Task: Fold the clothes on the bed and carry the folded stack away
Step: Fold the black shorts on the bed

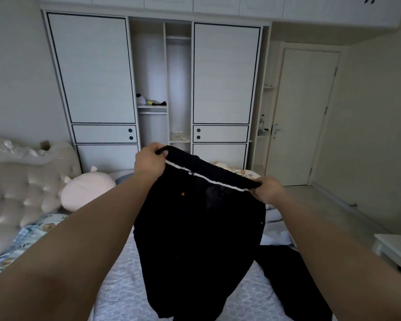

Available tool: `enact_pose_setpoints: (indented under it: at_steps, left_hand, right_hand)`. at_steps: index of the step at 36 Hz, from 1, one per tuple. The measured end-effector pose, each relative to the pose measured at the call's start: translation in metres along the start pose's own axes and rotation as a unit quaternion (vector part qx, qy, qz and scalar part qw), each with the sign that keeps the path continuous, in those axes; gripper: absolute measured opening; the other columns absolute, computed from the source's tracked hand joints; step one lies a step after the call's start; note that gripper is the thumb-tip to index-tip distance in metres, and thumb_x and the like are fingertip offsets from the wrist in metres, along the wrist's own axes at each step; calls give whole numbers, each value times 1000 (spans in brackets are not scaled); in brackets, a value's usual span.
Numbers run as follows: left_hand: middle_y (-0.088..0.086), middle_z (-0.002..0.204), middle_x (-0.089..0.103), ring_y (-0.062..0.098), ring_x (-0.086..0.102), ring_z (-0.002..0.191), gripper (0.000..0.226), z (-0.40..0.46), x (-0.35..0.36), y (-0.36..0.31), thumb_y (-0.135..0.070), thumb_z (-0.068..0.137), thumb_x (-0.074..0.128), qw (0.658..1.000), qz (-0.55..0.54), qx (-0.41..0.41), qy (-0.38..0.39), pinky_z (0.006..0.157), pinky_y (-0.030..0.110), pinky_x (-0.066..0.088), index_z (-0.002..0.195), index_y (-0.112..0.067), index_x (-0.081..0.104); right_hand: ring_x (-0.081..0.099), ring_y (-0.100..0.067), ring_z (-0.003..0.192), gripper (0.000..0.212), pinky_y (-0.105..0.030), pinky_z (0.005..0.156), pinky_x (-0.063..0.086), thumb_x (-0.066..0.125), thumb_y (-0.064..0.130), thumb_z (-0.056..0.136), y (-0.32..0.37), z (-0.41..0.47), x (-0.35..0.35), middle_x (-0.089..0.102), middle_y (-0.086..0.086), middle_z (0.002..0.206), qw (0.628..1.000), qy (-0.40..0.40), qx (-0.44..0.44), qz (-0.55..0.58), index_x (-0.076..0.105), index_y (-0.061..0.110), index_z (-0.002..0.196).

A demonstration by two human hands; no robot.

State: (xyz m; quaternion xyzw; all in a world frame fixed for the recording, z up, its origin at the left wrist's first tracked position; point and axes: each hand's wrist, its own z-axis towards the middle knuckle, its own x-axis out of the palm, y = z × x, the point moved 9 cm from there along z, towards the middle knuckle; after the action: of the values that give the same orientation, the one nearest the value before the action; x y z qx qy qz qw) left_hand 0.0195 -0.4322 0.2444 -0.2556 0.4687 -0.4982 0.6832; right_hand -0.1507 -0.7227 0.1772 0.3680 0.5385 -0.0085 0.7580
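Note:
A pair of black trousers with a white-edged waistband hangs in the air over the bed. My left hand grips the left end of the waistband. My right hand grips the right end, a little lower. The legs hang down toward the grey bedspread. One black leg or another dark garment lies on the bed at the lower right; I cannot tell which.
A pink plush toy lies by the tufted headboard at the left. A white wardrobe stands behind the bed, its middle section open. A closed door is at the right. A white table corner juts in at the right edge.

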Motion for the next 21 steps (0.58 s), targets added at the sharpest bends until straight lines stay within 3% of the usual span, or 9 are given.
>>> enact_pose_setpoints:
  at_steps: [2, 5, 12, 15, 17, 18, 21]
  left_hand:
    - [3, 108, 66, 18, 58, 99, 17, 0, -5, 5, -20, 92, 59, 1000, -3, -6, -9, 85, 20, 36, 107, -21, 68]
    - [-1, 99, 64, 15, 53, 89, 11, 0, -10, 10, -21, 92, 59, 1000, 1, -7, -15, 82, 20, 34, 98, -24, 67]
    - [8, 110, 66, 27, 56, 106, 18, 5, -20, 28, -23, 93, 54, 998, 38, -39, -26, 82, 25, 36, 107, -20, 66]
    - [13, 114, 64, 30, 54, 111, 24, 5, -15, 37, -23, 95, 52, 996, 65, -66, 2, 81, 25, 33, 112, -13, 65]
    - [15, 116, 63, 32, 54, 111, 29, 5, -10, 43, -28, 95, 51, 991, 97, -84, 29, 81, 28, 34, 112, -9, 65]
    - [16, 116, 63, 33, 55, 111, 32, 5, -9, 47, -32, 95, 52, 989, 105, -94, 38, 83, 29, 37, 110, -7, 65]
    - [18, 114, 64, 33, 56, 108, 41, 4, -11, 60, -41, 92, 54, 983, 132, -116, 53, 84, 31, 40, 104, -4, 66]
  right_hand:
    - [61, -32, 97, 23, -32, 75, 45, 58, 16, 90, -2, 1, -3, 67, -18, 103, 1000, 3, 3, -10, 69, 4, 107]
    - [60, -30, 99, 24, -29, 72, 43, 54, 10, 89, -5, 2, -6, 66, -17, 106, 999, 14, 15, -50, 68, 5, 109]
    - [57, -28, 106, 31, -26, 82, 43, 47, 6, 91, -11, 1, -7, 64, -14, 114, 993, 26, 35, -109, 66, 8, 115]
    - [60, -30, 89, 25, -31, 72, 45, 53, 8, 94, -15, 2, 7, 65, -16, 98, 996, 71, 47, -3, 63, 1, 115]
    - [55, -25, 68, 26, -28, 57, 42, 56, 15, 94, -19, 1, 17, 59, -13, 78, 988, 98, 76, 87, 61, -2, 113]
    - [57, -24, 68, 30, -27, 56, 44, 59, 21, 93, -22, 1, 21, 60, -14, 79, 982, 106, 93, 126, 60, -3, 112]
    - [65, -31, 95, 51, -40, 88, 52, 66, 36, 88, -34, 3, 33, 64, -17, 112, 947, 122, 153, 256, 55, 0, 122]
